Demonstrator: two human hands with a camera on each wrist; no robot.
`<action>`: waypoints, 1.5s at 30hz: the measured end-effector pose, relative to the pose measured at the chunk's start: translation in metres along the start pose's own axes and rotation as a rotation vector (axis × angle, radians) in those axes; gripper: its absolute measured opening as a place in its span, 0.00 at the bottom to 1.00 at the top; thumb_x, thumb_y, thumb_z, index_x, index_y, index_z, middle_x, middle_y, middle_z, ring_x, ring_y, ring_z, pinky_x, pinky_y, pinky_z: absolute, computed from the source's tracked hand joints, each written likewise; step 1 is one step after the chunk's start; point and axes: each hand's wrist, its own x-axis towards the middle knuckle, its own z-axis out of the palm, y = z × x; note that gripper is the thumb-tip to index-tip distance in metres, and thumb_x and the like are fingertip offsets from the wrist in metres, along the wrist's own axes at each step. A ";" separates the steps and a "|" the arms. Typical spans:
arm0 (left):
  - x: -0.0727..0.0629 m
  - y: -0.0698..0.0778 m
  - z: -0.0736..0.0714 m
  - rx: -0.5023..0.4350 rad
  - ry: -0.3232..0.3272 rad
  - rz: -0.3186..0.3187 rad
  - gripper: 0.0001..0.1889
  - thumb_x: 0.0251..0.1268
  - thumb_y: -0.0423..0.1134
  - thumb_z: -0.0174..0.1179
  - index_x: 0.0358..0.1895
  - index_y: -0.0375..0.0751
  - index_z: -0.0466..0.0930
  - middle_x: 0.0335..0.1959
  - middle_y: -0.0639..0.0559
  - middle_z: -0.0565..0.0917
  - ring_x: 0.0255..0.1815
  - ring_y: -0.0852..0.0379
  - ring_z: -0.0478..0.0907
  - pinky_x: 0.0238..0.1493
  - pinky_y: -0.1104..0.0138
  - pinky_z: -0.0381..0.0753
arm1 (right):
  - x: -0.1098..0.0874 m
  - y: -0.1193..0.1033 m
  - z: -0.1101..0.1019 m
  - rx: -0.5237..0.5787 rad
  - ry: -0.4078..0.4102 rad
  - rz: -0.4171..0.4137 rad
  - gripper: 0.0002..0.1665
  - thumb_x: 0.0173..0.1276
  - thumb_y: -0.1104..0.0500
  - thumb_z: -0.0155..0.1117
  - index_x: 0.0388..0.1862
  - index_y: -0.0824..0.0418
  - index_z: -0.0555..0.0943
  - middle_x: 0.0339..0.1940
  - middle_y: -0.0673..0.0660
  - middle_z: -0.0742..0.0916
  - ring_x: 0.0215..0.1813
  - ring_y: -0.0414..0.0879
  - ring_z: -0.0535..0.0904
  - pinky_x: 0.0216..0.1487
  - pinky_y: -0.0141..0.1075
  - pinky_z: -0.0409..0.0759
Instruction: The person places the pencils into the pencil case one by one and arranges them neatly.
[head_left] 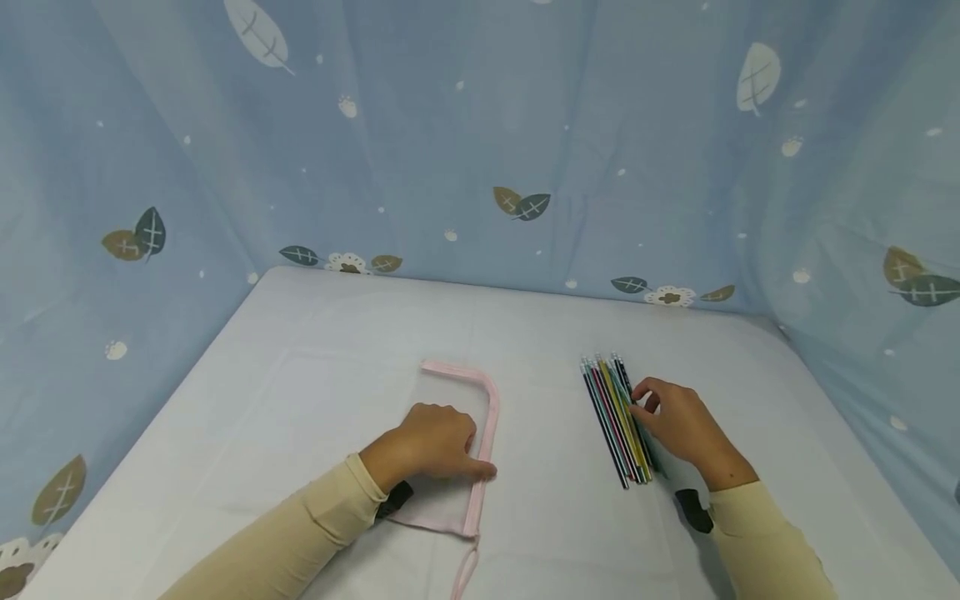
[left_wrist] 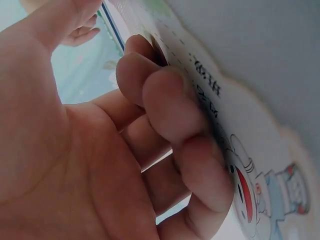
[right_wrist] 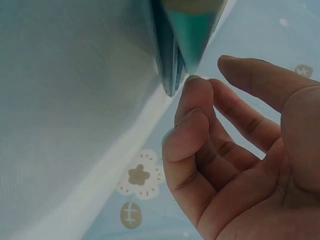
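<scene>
A flat pale pouch with a pink zipper edge lies near the middle of the table. My left hand rests on it, fingers bent with their tips against the fabric, and the thumb stretches across the zipper edge. The left wrist view shows a cartoon print and lettering on the pouch. To the right lies a bundle of pencils in several colours, roughly side by side. My right hand is at the bundle's right side, fingertips at the nearest pencils. Its thumb stands apart from the fingers in the right wrist view, pinching nothing.
A white cloth covers the table. Blue curtain with leaf and flower prints hangs behind it and on both sides. A pink loop strap trails from the pouch's near corner toward the front.
</scene>
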 end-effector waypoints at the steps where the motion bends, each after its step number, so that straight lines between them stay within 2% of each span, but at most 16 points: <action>1: 0.000 0.000 0.001 0.007 0.001 0.000 0.27 0.55 0.68 0.64 0.18 0.51 0.70 0.15 0.60 0.69 0.19 0.62 0.67 0.24 0.65 0.66 | 0.000 -0.001 -0.001 -0.003 -0.006 -0.001 0.12 0.70 0.60 0.66 0.47 0.65 0.79 0.32 0.59 0.84 0.24 0.45 0.72 0.23 0.36 0.72; 7: 0.001 -0.001 0.004 0.057 0.024 0.010 0.24 0.55 0.64 0.63 0.17 0.52 0.69 0.15 0.60 0.70 0.19 0.62 0.68 0.24 0.63 0.68 | 0.001 -0.008 -0.010 -0.031 0.020 -0.020 0.12 0.70 0.61 0.65 0.48 0.66 0.79 0.32 0.60 0.84 0.23 0.46 0.71 0.22 0.37 0.71; 11: 0.002 -0.002 0.005 0.051 0.026 0.016 0.22 0.54 0.62 0.61 0.17 0.52 0.69 0.15 0.60 0.71 0.20 0.61 0.69 0.25 0.63 0.68 | 0.004 -0.012 -0.010 -0.026 0.034 -0.014 0.13 0.70 0.60 0.65 0.49 0.66 0.79 0.34 0.62 0.84 0.23 0.46 0.71 0.23 0.36 0.72; 22: -0.002 -0.008 -0.003 -0.077 -0.030 0.010 0.14 0.57 0.56 0.58 0.19 0.55 0.74 0.16 0.62 0.76 0.20 0.62 0.71 0.23 0.66 0.67 | 0.008 -0.009 -0.003 -0.018 0.042 -0.046 0.12 0.69 0.61 0.66 0.48 0.66 0.79 0.32 0.61 0.84 0.23 0.45 0.72 0.23 0.36 0.72; 32: -0.006 -0.013 -0.011 -0.274 -0.121 0.072 0.12 0.64 0.45 0.55 0.21 0.51 0.74 0.16 0.60 0.74 0.17 0.63 0.69 0.21 0.68 0.66 | 0.006 -0.005 -0.003 -0.019 0.000 -0.008 0.13 0.69 0.61 0.66 0.49 0.66 0.78 0.32 0.60 0.84 0.25 0.46 0.73 0.24 0.36 0.73; 38: -0.008 -0.012 -0.013 -0.291 -0.122 0.080 0.15 0.65 0.43 0.55 0.19 0.51 0.69 0.14 0.60 0.72 0.16 0.63 0.67 0.21 0.69 0.64 | 0.006 -0.003 -0.003 -0.026 -0.028 -0.007 0.14 0.69 0.61 0.66 0.50 0.67 0.78 0.32 0.61 0.85 0.26 0.46 0.75 0.24 0.37 0.74; 45: -0.007 -0.012 -0.011 -0.255 -0.098 0.076 0.15 0.64 0.43 0.52 0.18 0.50 0.65 0.15 0.59 0.70 0.15 0.63 0.66 0.20 0.68 0.63 | 0.006 -0.001 -0.001 -0.029 -0.058 0.009 0.16 0.70 0.61 0.66 0.52 0.67 0.77 0.33 0.60 0.85 0.27 0.46 0.76 0.25 0.38 0.75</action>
